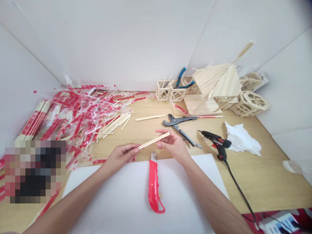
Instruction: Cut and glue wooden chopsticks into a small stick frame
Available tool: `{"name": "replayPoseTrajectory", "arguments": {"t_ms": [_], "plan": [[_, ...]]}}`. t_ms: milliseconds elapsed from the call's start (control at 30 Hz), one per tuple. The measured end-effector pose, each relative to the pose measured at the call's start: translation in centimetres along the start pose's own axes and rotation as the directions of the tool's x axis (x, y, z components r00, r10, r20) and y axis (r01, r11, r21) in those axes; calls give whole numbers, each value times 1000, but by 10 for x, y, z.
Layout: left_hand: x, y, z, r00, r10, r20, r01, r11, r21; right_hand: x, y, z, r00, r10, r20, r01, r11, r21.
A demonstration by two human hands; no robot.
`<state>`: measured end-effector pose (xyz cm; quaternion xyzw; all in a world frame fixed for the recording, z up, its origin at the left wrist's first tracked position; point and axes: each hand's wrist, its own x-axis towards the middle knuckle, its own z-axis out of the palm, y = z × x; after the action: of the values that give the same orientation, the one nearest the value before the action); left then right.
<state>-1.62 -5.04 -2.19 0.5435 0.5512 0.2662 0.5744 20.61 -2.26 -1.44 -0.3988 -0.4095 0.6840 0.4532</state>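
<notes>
A pair of pale wooden chopsticks [149, 142] is held at a slant above the near part of the table. My left hand [123, 156] pinches their lower left end between thumb and fingers. At the upper right end, my right hand [174, 145] has its fingers curled behind the sticks and its thumb below. Just under the hands lies a knife with a red handle [153, 185] on a white sheet [117, 195]; its short blade points away from me. Beyond the hands, another pair of chopsticks [150, 117] rests on the wood.
Torn red-and-clear wrappers [80, 113] and loose sticks [117, 123] pile up at left. Grey cutting pliers [177, 122] lie ahead, with a corded glue gun [218, 143] and white tissue [243, 138] to the right. A stick-built house model [216, 81] and blue-handled pliers [181, 78] stand behind.
</notes>
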Motion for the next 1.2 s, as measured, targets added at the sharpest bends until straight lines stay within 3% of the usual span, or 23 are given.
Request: {"name": "replayPoseTrajectory", "arguments": {"t_ms": [133, 400, 567, 633, 733, 900, 1000, 1100, 1200], "plan": [[0, -1, 0, 1000, -12, 7, 12, 1000, 7, -1, 3, 0, 997, -55, -57, 52, 997, -56], [0, -2, 2, 998, -54, 17, 55, 996, -70, -2, 2, 0, 999, -39, -32, 37, 996, -86], [6, -4, -7, 992, -64, -106, 50, 990, -133, 1, 0, -13, 984, -118, -137, 85, 971, -222], [8, -4, -11, 990, -41, -133, 24, 992, -126, 1, -3, -17, 975, -200, -100, 150, 918, -367], [10, -5, -13, 992, -8, -128, -8, 992, -123, -2, -7, -16, 947, -316, 61, 290, 756, -588], [9, -3, -10, 991, 22, -130, -44, 984, -172, -1, -2, -14, 924, -299, 238, 380, 653, -655], [10, 0, -13, 972, 61, -226, -123, 955, -270, 17, -4, -21, 932, -324, 163, 346, 660, -666], [13, 1, -20, 936, 62, -346, -177, 933, -313, 53, -14, -31, 924, -370, 98, 333, 650, -683], [17, -2, -25, 931, 78, -358, -185, 943, -276, 95, -24, -39, 908, -410, 86, 340, 600, -724]]}}
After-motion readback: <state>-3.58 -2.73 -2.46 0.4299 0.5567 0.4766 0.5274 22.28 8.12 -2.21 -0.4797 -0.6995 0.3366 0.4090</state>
